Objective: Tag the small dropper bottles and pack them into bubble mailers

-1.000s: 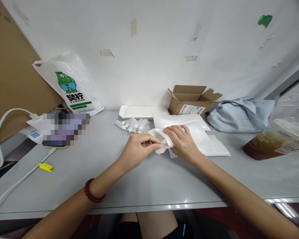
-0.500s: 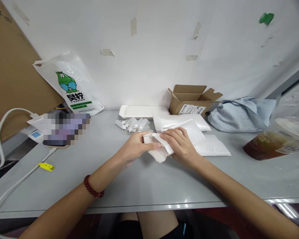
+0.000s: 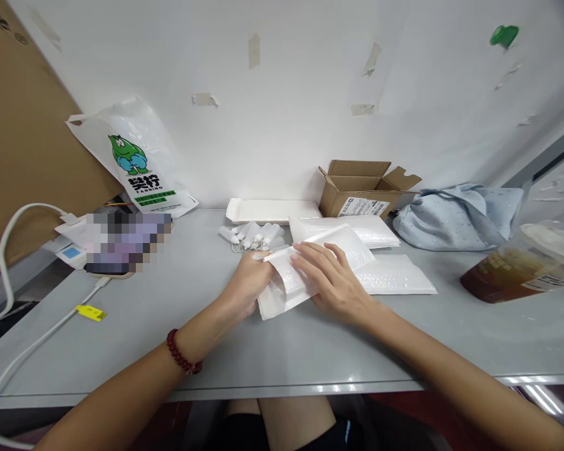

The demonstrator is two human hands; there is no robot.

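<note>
A white bubble mailer (image 3: 305,275) is held tilted above the table, its mouth gaping towards my left. At the mouth's far edge, my left hand (image 3: 250,280) is closed on the mailer, with its fingertips partly hidden by the flap. My right hand (image 3: 331,275) lies across the mailer's body and grips it, fingers on top and thumb out of sight. Just beyond my left hand lies a cluster of small white translucent tube-shaped pieces (image 3: 251,235) with thin loops. More white bubble mailers (image 3: 399,275) rest beneath and behind the held one.
Behind stand a flat white package (image 3: 275,211) and an open cardboard box (image 3: 357,194). To the right are a light blue cloth bag (image 3: 455,219) and a plastic drink cup (image 3: 502,269). On the left sit a phone (image 3: 126,244) with a white cable (image 3: 42,341) and a printed plastic bag (image 3: 136,156).
The mailer's mouth has swung left and towards me and gapes wider. My left hand has shifted slightly left, its thumb no longer visible inside the mouth. My right hand's fingers lie flatter on the mailer.
</note>
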